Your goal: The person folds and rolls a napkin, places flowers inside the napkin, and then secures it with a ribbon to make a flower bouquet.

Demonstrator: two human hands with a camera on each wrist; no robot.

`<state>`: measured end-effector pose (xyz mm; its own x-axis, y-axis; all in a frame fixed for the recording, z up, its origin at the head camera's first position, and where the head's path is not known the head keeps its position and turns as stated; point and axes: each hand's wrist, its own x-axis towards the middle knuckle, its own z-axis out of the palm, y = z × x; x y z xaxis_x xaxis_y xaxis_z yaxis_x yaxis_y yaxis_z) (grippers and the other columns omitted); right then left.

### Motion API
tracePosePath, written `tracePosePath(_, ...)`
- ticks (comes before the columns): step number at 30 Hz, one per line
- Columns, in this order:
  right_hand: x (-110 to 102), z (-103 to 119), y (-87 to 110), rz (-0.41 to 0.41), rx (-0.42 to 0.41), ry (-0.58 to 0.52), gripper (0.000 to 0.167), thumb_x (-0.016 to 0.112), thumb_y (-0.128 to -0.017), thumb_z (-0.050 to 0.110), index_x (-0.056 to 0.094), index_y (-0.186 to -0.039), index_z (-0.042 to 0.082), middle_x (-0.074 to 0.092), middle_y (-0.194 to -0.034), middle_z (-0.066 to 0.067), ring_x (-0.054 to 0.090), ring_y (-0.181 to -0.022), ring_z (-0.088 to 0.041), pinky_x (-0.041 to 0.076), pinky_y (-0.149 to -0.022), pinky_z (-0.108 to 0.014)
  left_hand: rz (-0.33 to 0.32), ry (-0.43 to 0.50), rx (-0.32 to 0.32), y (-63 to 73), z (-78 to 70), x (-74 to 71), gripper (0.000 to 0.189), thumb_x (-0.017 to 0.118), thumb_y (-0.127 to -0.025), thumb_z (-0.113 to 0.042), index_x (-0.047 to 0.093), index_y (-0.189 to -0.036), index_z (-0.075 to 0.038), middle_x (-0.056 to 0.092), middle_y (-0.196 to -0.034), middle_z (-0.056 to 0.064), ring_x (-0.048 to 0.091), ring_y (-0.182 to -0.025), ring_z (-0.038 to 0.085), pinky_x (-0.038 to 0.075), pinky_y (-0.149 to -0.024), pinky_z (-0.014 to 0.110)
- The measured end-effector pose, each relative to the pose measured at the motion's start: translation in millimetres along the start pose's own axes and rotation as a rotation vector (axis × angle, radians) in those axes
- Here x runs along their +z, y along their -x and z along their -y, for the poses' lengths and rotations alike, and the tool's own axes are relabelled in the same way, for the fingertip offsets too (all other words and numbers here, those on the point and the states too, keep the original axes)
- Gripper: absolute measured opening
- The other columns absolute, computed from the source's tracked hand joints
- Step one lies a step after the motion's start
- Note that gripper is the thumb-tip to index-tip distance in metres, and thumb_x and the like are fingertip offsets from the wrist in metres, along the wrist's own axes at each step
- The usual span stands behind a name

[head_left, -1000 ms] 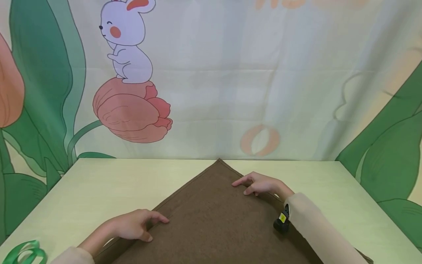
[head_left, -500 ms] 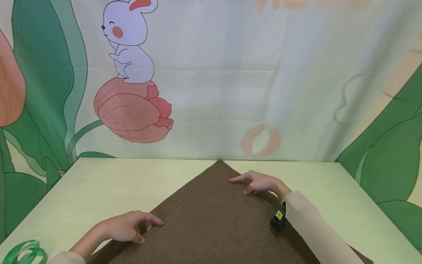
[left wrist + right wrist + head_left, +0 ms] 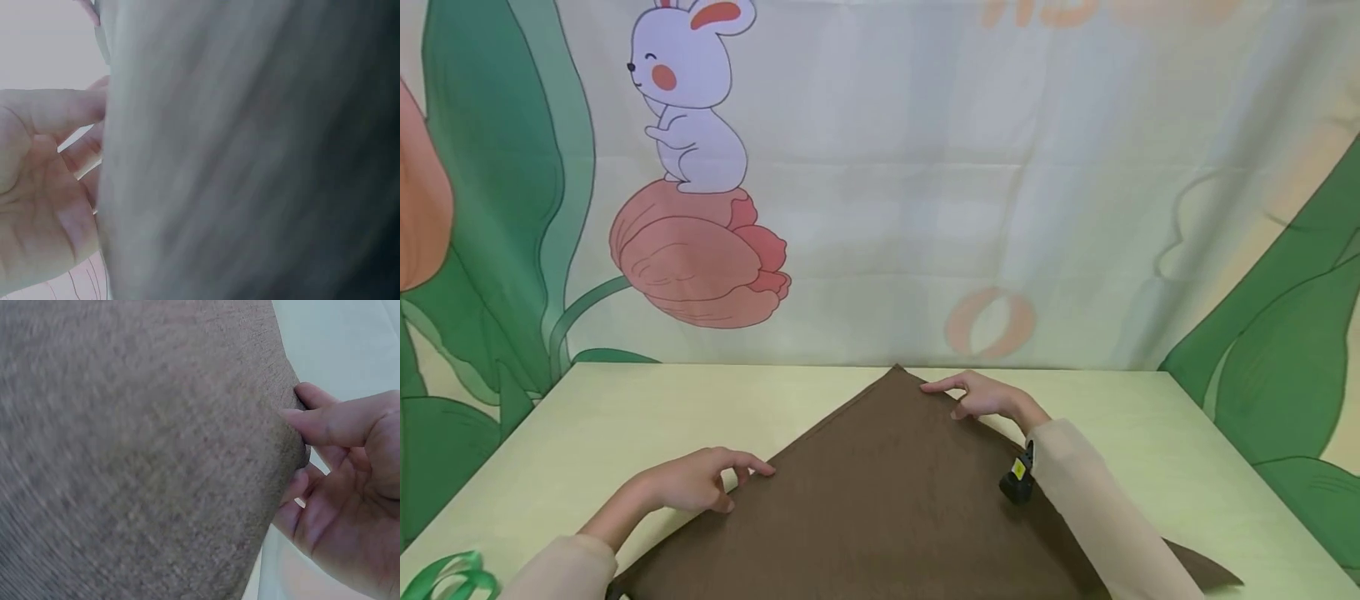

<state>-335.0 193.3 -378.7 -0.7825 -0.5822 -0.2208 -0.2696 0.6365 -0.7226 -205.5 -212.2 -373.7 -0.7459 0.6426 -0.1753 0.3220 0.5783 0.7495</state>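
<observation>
A brown cloth with a hemmed edge lies over the table, one corner pointing to the far edge. My left hand pinches its left edge, thumb nearer and index finger stretched along the top. In the left wrist view the cloth fills most of the picture and hides the fingertips of the hand. On the far right edge my right hand grips the cloth near the corner. The right wrist view shows the thumb on the near face of the cloth, other fingers of that hand curled behind the edge.
A green ribbon lies coiled at the table's front left. The pale table ends at a printed curtain with a rabbit and tulips. A black wrist camera hangs under the right sleeve, over the cloth.
Both hands have shifted slightly towards the far side along with the cloth's edges. The cloth's left edge is lifted more smoothly, and its right front corner has moved a little.
</observation>
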Motion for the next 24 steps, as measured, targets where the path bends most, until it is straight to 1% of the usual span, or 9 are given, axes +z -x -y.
tracePosePath(3, -3, -2, -5.3, -0.020, 0.000, -0.011, 0.067, 0.048, -0.071, -0.013, 0.048, -0.133, 0.013, 0.041, -0.139, -0.012, 0.017, -0.046, -0.009, 0.025, -0.044, -0.021, -0.028, -0.035, -0.010, -7.7, 1.4, -5.1, 0.056, 0.053, -0.068, 0.016, 0.055, -0.121, -0.004, 0.053, -0.097, 0.008, 0.047, -0.055, 0.013, 0.039, -0.052, 0.023)
tracePosePath(8, -7, -3, -10.3, -0.045, 0.013, -0.019, 0.067, 0.047, -0.070, -0.012, 0.047, -0.133, 0.011, 0.039, -0.140, -0.014, 0.017, -0.046, -0.009, 0.025, -0.044, -0.020, -0.052, -0.060, -0.045, -19.3, 1.9, -10.6, 0.056, 0.051, -0.069, 0.017, 0.056, -0.120, -0.005, 0.054, -0.097, 0.008, 0.041, -0.053, 0.014, 0.035, -0.050, 0.024)
tracePosePath(13, -5, -10, -16.5, -0.066, 0.019, 0.010, 0.067, 0.047, -0.070, -0.013, 0.047, -0.133, 0.009, 0.038, -0.140, -0.015, 0.017, -0.046, -0.011, 0.025, -0.044, -0.021, -0.071, -0.108, -0.034, -26.4, 4.2, -11.2, 0.055, 0.050, -0.068, 0.017, 0.057, -0.119, -0.004, 0.055, -0.094, 0.008, 0.040, -0.054, 0.013, 0.034, -0.050, 0.024)
tracePosePath(14, -4, -11, -17.9, -0.072, 0.017, 0.026, 0.066, 0.048, -0.070, -0.013, 0.047, -0.133, 0.008, 0.039, -0.139, -0.016, 0.025, -0.049, -0.011, 0.027, -0.047, -0.022, -0.077, -0.120, -0.033, -27.4, 4.9, -10.8, 0.054, 0.051, -0.068, 0.016, 0.058, -0.118, -0.003, 0.056, -0.093, 0.007, 0.041, -0.056, 0.013, 0.034, -0.051, 0.024)
tracePosePath(15, -3, -13, -19.1, -0.078, 0.005, 0.050, 0.066, 0.049, -0.069, -0.013, 0.047, -0.132, 0.007, 0.041, -0.138, -0.017, 0.037, -0.054, -0.012, 0.032, -0.051, -0.023, -0.082, -0.136, -0.030, -28.2, 5.6, -10.2, 0.053, 0.051, -0.068, 0.016, 0.058, -0.118, -0.003, 0.056, -0.092, 0.007, 0.041, -0.058, 0.013, 0.034, -0.051, 0.024)
tracePosePath(17, -1, -15, -20.2, -0.095, -0.014, 0.087, 0.064, 0.052, -0.069, -0.012, 0.049, -0.130, 0.004, 0.043, -0.135, -0.018, 0.054, -0.080, -0.021, 0.041, -0.065, -0.029, -0.088, -0.156, -0.034, -28.9, 6.5, -9.0, 0.052, 0.052, -0.069, 0.015, 0.058, -0.117, -0.003, 0.057, -0.090, 0.006, 0.042, -0.059, 0.013, 0.034, -0.052, 0.024)
tracePosePath(18, -1, -16, -20.3, -0.106, -0.022, 0.101, 0.062, 0.053, -0.069, -0.011, 0.050, -0.129, 0.003, 0.045, -0.134, -0.018, 0.054, -0.098, -0.026, 0.043, -0.075, -0.033, -0.092, -0.163, -0.039, -28.9, 6.7, -8.3, 0.051, 0.053, -0.069, 0.015, 0.059, -0.117, -0.003, 0.057, -0.089, 0.006, 0.042, -0.060, 0.013, 0.034, -0.052, 0.024)
tracePosePath(20, -1, -17, -19.0, -0.130, -0.042, 0.125, 0.057, 0.057, -0.070, -0.007, 0.053, -0.126, 0.002, 0.049, -0.130, -0.017, 0.036, -0.126, -0.030, 0.036, -0.093, -0.041, -0.100, -0.166, -0.059, -27.7, 6.5, -7.4, 0.050, 0.054, -0.070, 0.014, 0.059, -0.117, -0.003, 0.056, -0.089, 0.007, 0.042, -0.060, 0.013, 0.034, -0.053, 0.024)
tracePosePath(24, -4, -16, -10.5, -0.143, -0.046, 0.121, 0.045, 0.059, -0.075, -0.002, 0.058, -0.119, 0.000, 0.054, -0.125, -0.016, 0.038, -0.124, -0.033, 0.032, -0.099, -0.048, -0.110, -0.152, -0.116, -20.4, 7.0, -6.6, 0.048, 0.058, -0.073, 0.010, 0.057, -0.119, -0.005, 0.057, -0.091, 0.008, 0.044, -0.058, 0.014, 0.037, -0.054, 0.027)
